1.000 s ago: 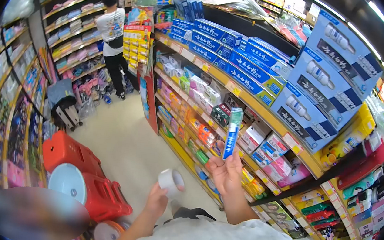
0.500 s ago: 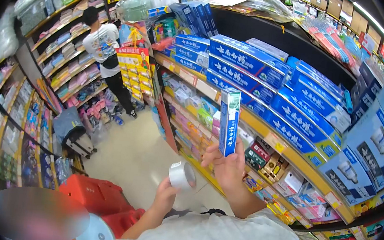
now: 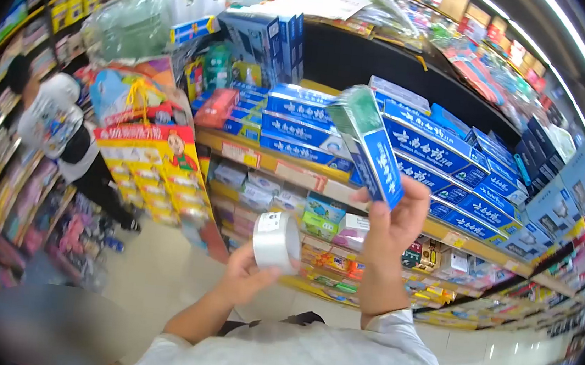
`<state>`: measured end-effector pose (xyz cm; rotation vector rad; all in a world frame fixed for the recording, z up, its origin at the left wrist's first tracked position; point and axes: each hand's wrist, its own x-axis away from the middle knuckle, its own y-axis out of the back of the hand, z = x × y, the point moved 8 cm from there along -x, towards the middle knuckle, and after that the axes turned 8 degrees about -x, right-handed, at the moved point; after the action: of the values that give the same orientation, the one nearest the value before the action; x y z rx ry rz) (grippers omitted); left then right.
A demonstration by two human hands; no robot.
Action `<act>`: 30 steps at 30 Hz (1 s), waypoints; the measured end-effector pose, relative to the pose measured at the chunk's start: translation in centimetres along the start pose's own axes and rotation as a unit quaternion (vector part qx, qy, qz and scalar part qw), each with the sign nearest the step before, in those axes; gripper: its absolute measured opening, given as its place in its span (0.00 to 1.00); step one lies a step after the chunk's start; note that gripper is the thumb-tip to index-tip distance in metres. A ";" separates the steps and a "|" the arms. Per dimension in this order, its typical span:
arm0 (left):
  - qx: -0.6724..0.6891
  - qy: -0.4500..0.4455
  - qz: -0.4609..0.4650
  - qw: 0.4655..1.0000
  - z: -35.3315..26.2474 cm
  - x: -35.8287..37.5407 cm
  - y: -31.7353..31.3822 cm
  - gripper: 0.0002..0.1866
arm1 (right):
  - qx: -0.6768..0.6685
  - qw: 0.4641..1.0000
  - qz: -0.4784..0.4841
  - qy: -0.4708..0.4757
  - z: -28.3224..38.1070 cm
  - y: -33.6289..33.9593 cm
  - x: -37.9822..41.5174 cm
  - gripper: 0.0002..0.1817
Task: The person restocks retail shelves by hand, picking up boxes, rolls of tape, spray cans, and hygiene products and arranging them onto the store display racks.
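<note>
My right hand (image 3: 399, 226) grips the lower end of a long blue and green toothpaste box (image 3: 375, 155), holding it up tilted in front of the shelf. Behind it, stacks of similar blue toothpaste boxes (image 3: 433, 147) line the top shelf. Lower and to the left, my left hand (image 3: 243, 277) is closed around the bottom of a wide roll of silvery tape (image 3: 273, 243). The roll is apart from the box and the shelf.
A yellow and red display card rack (image 3: 145, 160) stands at the shelf's left end. Beyond it, a person in a white shirt (image 3: 53, 118) stands by other shelves. Light blue cartons (image 3: 555, 196) are at the right. Pale floor (image 3: 155, 268) shows at the lower left.
My view has swung toward the shelf. The toothpaste box has gone from nearly upright to tilted, its top leaning left. The tape roll stays in my left hand.
</note>
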<state>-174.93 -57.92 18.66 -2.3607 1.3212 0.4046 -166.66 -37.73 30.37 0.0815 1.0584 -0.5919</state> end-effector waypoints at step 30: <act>0.096 0.145 0.119 0.978 1.5 -2.0 10.6 0.20 | 0.790 0.508 0.319 -0.125 -13.5 -10.7 -24.8 0.21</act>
<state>-185.14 -60.75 16.04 -2.1666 1.7023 -0.0068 -191.38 -31.77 46.67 1.8849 -0.1937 -0.6585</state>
